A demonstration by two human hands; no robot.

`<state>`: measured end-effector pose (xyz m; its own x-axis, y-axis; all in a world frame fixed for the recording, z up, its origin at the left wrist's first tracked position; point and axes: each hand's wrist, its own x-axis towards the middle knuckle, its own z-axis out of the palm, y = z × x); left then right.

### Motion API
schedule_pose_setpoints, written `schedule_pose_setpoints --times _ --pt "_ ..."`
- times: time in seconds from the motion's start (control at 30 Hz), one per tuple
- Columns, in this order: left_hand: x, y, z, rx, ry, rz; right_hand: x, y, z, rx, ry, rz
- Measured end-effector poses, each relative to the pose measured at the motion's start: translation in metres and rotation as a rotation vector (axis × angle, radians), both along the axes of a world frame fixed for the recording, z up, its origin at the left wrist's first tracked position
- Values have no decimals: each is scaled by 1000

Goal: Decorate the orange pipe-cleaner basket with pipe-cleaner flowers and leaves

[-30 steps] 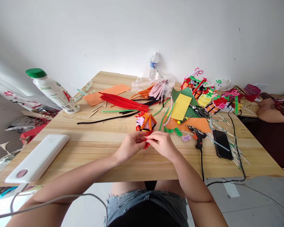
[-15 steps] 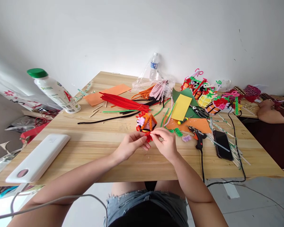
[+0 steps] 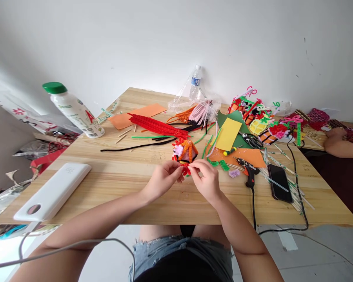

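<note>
Between my hands is a small red pipe-cleaner flower [image 3: 186, 169], its petals partly hidden by my fingers. My left hand [image 3: 164, 178] pinches it from the left, thumb and forefinger closed. From the right, my right hand [image 3: 206, 178] pinches its edge with thumb and forefinger. Just beyond the fingertips stands a small pipe-cleaner basket [image 3: 186, 150] with orange strands at the top, a pink flower and red blooms on its left side. Green curled pieces [image 3: 223, 165] and a lilac curled piece [image 3: 234, 172] lie to the right.
A hot glue gun [image 3: 250, 172], a phone [image 3: 279, 183] and paper straws lie at right. Red pipe cleaners [image 3: 157, 126], yellow card [image 3: 228, 134] and scissors [image 3: 252, 141] are behind. A power bank [image 3: 54, 192] and white bottle [image 3: 78, 113] stand left. Another person's hand [image 3: 335, 135] is far right.
The whole scene has shifted slightly to the right as the view turned. Both hands keep their pinch on the red flower, whose petals now show a little more.
</note>
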<state>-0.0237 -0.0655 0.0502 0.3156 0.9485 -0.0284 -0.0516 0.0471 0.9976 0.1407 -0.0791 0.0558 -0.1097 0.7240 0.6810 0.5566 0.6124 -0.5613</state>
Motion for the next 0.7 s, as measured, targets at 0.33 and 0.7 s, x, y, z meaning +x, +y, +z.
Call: schedule_pose_setpoints --times 0.33,0.7 --pt "9 7 -19 428 274 194 -1 10 -12 -261 240 -48" --pt "7 45 -15 977 435 331 -15 34 -23 122 65 -279"
